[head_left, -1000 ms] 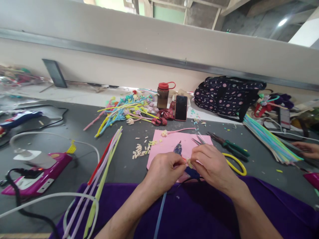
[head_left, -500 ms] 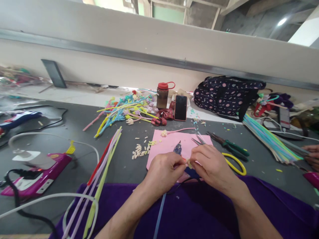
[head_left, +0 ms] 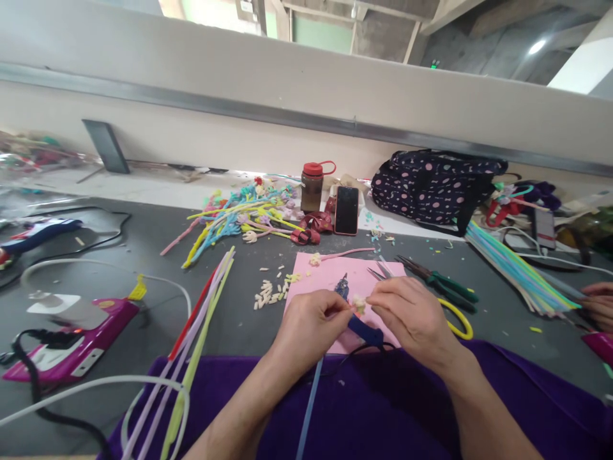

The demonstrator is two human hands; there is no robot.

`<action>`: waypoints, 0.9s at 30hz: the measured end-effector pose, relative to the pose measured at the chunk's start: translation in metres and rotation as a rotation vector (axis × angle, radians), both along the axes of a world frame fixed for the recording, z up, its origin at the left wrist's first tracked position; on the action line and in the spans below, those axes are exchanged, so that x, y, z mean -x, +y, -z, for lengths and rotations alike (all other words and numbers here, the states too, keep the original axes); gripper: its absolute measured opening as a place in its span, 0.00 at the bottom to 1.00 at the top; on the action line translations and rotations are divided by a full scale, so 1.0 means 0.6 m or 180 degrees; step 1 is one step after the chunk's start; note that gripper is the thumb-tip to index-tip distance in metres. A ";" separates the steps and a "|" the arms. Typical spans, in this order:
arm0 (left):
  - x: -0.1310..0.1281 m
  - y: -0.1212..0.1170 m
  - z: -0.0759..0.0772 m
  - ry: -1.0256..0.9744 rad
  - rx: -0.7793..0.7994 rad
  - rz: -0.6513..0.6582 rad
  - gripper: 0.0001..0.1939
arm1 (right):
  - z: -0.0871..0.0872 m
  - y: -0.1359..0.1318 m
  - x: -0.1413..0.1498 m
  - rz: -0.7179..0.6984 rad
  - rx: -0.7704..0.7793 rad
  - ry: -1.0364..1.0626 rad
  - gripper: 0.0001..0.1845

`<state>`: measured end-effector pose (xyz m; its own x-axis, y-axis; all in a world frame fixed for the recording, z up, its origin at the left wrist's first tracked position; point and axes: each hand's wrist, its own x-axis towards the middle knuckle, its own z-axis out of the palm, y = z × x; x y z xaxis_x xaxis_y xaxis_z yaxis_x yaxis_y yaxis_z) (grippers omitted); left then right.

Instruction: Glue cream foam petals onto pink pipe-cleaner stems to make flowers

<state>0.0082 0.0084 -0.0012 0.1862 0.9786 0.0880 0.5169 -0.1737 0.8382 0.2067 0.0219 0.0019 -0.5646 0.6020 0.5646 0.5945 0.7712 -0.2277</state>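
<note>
My left hand (head_left: 311, 329) and my right hand (head_left: 412, 317) meet over a pink sheet (head_left: 330, 278) near the table's front edge. Both pinch a small cream fuzzy flower piece (head_left: 357, 304) between their fingertips. A light blue pipe cleaner stem (head_left: 309, 402) runs down from my left hand across the purple cloth (head_left: 383, 409) on my lap. A blue glue gun (head_left: 357, 319) lies on the pink sheet just under my fingers, partly hidden by them.
Scissors (head_left: 383, 271), green-handled pliers (head_left: 443, 281) and a yellow loop (head_left: 457, 319) lie right of the sheet. Cream bits (head_left: 268, 291), loose pipe cleaners (head_left: 196, 319), finished flowers (head_left: 239, 217), a bottle (head_left: 311, 185), phone (head_left: 347, 209), spotted bag (head_left: 435, 185). A pink glue gun (head_left: 67, 338) at left. Another person's hand (head_left: 598, 303) at right.
My hands have lifted the cream flower piece slightly and turned it between the fingertips. The other person's hand at the right edge has drawn back to the right.
</note>
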 end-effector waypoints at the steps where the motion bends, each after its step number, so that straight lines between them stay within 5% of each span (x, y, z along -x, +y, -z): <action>1: 0.001 0.000 -0.001 -0.0060 0.0034 -0.0033 0.09 | -0.001 0.000 -0.001 0.0026 -0.0050 0.0107 0.09; 12: 0.010 0.004 -0.009 -0.1678 0.1511 0.0285 0.13 | -0.008 -0.012 0.002 0.0032 0.0248 0.0973 0.13; 27: 0.014 0.003 0.006 -0.2501 0.2306 0.0815 0.09 | -0.024 -0.024 0.014 -0.0844 0.1467 0.1063 0.29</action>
<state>0.0000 0.0100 -0.0050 0.5347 0.7865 -0.3090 -0.1868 0.4666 0.8645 0.1982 0.0078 0.0165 -0.5662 0.6891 0.4522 0.2357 0.6611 -0.7123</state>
